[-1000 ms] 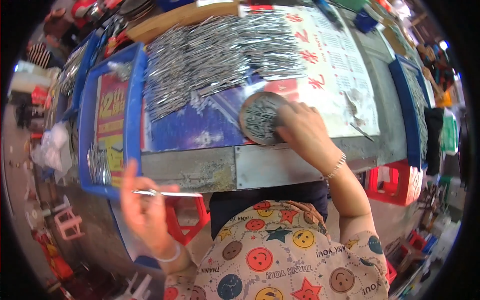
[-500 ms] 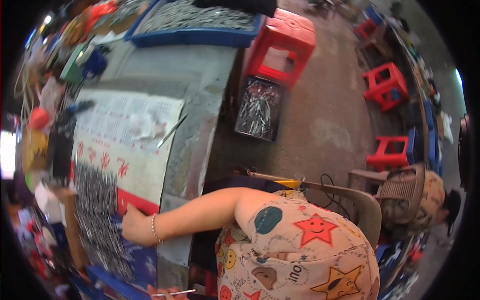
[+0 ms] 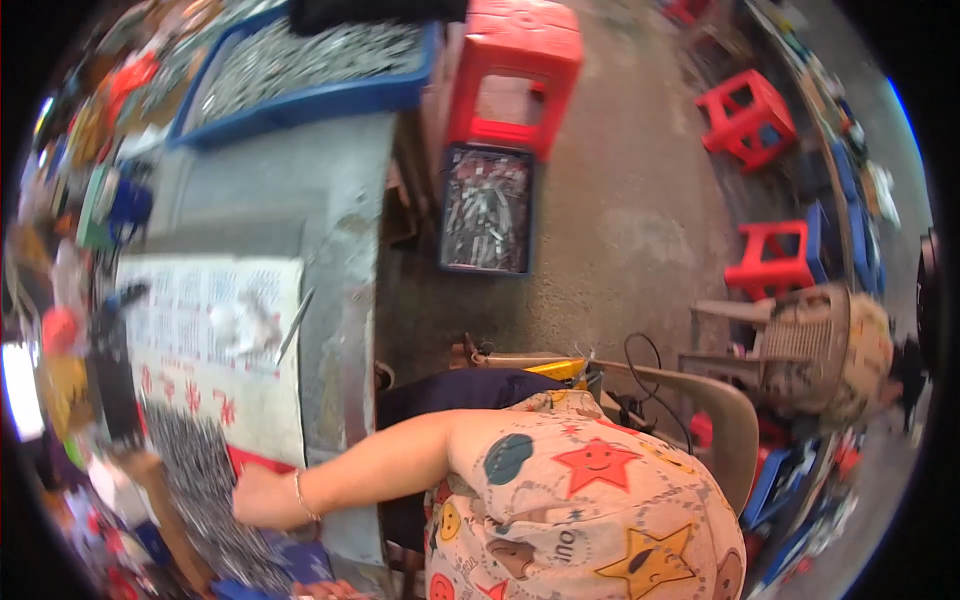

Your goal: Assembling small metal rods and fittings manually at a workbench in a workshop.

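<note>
My right hand (image 3: 270, 500), with a beaded bracelet at the wrist, rests at the edge of a dense pile of slim, dark silver metal pieces (image 3: 190, 450). Its fingers are curled in, and what they grip is hidden. At the lower edge, only a blurred part of my left hand (image 3: 328, 590) shows; its fingers are cut off by the frame. A blue sheet or bag (image 3: 305, 560) lies between the hands, beside the pile. Beyond the pile, a printed paper sheet (image 3: 270, 400) with a red border covers the table, bearing crumpled white tissue (image 3: 245, 322) and a thin metal tool (image 3: 296, 325).
A blue tray (image 3: 300, 118) of metal pieces stands at the table's far end. Beside the table are a red stool (image 3: 520, 70) and a dark crate (image 3: 488, 262) of metal parts. More red stools (image 3: 750, 120) and a chair (image 3: 790, 350) with a person (image 3: 868, 350) line the right.
The view has swung, so the table and tray sit lower and further left. My right hand stays at the pile. The slim metal piece in my left hand no longer shows.
</note>
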